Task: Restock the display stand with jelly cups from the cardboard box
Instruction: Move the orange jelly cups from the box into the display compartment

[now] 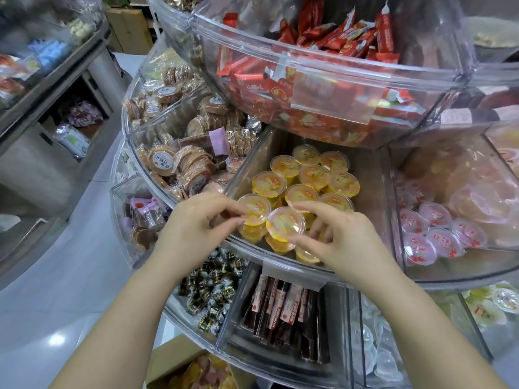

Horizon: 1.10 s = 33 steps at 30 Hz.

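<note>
Placing stock, head view: left hand (196, 217) pinched one jelly cup (254, 210), and right hand (337, 234) had fingers clamped round another jelly cup (286, 224), both at the front edge of the yellow-cup compartment (368, 175) of the display stand (283, 259). Risk: the heap sat near the front wall, so cups could slide over it. Wafer packs (179, 164) lay left of the compartment, pink cups (438, 234) right; the cardboard box (174, 357) stood below.

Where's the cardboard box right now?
The cardboard box sits at the bottom edge of the head view, left of centre, on the floor below the display stand, between the forearms.
</note>
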Available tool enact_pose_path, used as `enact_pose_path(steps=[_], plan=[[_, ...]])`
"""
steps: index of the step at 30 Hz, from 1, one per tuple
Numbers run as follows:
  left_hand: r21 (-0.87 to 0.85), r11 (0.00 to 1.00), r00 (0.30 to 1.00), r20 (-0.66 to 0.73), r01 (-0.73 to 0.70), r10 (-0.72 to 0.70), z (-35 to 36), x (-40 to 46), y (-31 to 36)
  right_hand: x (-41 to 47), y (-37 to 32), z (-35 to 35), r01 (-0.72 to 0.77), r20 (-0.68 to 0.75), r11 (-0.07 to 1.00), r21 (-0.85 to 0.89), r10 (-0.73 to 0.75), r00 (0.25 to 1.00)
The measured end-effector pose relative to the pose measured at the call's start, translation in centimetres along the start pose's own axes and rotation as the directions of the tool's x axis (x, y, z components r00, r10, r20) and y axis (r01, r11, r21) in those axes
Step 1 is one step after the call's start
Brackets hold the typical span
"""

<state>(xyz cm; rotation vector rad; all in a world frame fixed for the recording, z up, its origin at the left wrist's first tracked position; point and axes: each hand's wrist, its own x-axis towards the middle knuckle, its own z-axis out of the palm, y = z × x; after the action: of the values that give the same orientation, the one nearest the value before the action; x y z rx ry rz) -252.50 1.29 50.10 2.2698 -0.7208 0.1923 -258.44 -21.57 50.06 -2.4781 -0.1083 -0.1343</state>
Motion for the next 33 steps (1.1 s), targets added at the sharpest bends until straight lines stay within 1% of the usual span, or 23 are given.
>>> enact_pose_path(steps=[2, 4, 6, 8, 10, 12, 15, 17, 19, 20, 21, 24, 25, 28, 30, 31, 33], plan=[[-0.139, 0.985, 0.981, -0.147, 0.104, -0.125, -0.2, -2.2, 0.2, -0.2, -1.9, 0.0, 0.055, -0.071, 0.997, 0.048, -0.051, 0.996], [-0.279, 0.941, 0.927, -0.262, 0.194, -0.269, -0.7, -5.1, 0.4, -0.5, -4.6, 0.6, 0.114, -0.061, 0.985, 0.132, -0.106, 0.992], [-0.396, 0.878, 0.842, -0.346, 0.269, -0.413, -1.2, -8.6, 0.1, -1.1, -7.5, 2.2, 0.163, 0.013, 0.953, 0.255, -0.172, 0.985], [-0.458, 0.816, 0.75, -0.384, 0.352, -0.539, -1.4, -12.7, -1.2, -1.9, -10.2, 5.2, 0.17, 0.156, 0.915, 0.367, -0.24, 0.958], [-0.504, 0.741, 0.661, -0.375, 0.443, -0.65, -1.0, -17.3, -3.1, -3.0, -12.2, 9.8, 0.158, 0.322, 0.908, 0.387, -0.294, 0.9], [-0.537, 0.653, 0.567, -0.346, 0.533, -0.747, 0.1, -22.2, -5.7, -4.3, -12.6, 15.5, 0.113, 0.478, 0.929, 0.352, -0.282, 0.832], [-0.576, 0.466, 0.395, -0.253, 0.672, -0.883, 3.7, -30.4, -10.7, -6.9, -10.5, 25.8, 0.008, 0.707, 0.98, 0.199, -0.149, 0.692], [-0.569, 0.32, 0.288, -0.149, 0.757, -0.946, 7.2, -35.9, -14.3, -9.2, -7.2, 33.0, -0.05, 0.819, 0.996, 0.069, -0.028, 0.574], [-0.509, 0.205, 0.207, -0.052, 0.836, -0.977, 11.3, -41.1, -17.8, -11.6, -3.3, 40.3, -0.075, 0.883, 0.995, -0.061, 0.088, 0.461], [-0.477, 0.158, 0.17, -0.018, 0.865, -0.985, 13.5, -43.4, -19.5, -12.9, -1.3, 43.9, -0.08, 0.9, 0.99, -0.112, 0.135, 0.413], [-0.451, 0.122, 0.14, 0.008, 0.884, -0.99, 15.6, -45.4, -21.4, -14.0, 0.8, 47.3, -0.077, 0.908, 0.985, -0.153, 0.171, 0.382], [-0.332, 0.026, 0.068, 0.116, 0.943, -0.991, 22.4, -50.2, -26.9, -16.5, 6.4, 56.7, -0.032, 0.917, 0.965, -0.259, 0.256, 0.306], [-0.288, 0.022, 0.072, 0.165, 0.957, -0.984, 24.6, -51.3, -28.8, -17.1, 8.2, 59.6, -0.009, 0.917, 0.959, -0.285, 0.276, 0.287], [-0.175, 0.085, 0.13, 0.263, 0.981, -0.956, 31.0, -53.5, -34.1, -18.4, 13.3, 67.0, 0.073, 0.913, 0.935, -0.347, 0.319, 0.254], [-0.089, 0.123, 0.145, 0.327, 0.988, -0.934, 34.7, -54.2, -37.7, -18.9, 16.0, 71.2, 0.122, 0.913, 0.926, -0.358, 0.32, 0.251], [-0.037, 0.13, 0.135, 0.364, 0.991, -0.922, 36.3, -54.5, -39.3, -19.1, 17.0, 73.0, 0.11, 0.911, 0.925, -0.364, 0.328, 0.25], [0.106, 0.138, 0.079, 0.435, 0.985, -0.897, 38.7, -55.0, -42.0, -19.6, 18.4, 75.9, -0.003, 0.906, 0.933, -0.361, 0.351, 0.238]])
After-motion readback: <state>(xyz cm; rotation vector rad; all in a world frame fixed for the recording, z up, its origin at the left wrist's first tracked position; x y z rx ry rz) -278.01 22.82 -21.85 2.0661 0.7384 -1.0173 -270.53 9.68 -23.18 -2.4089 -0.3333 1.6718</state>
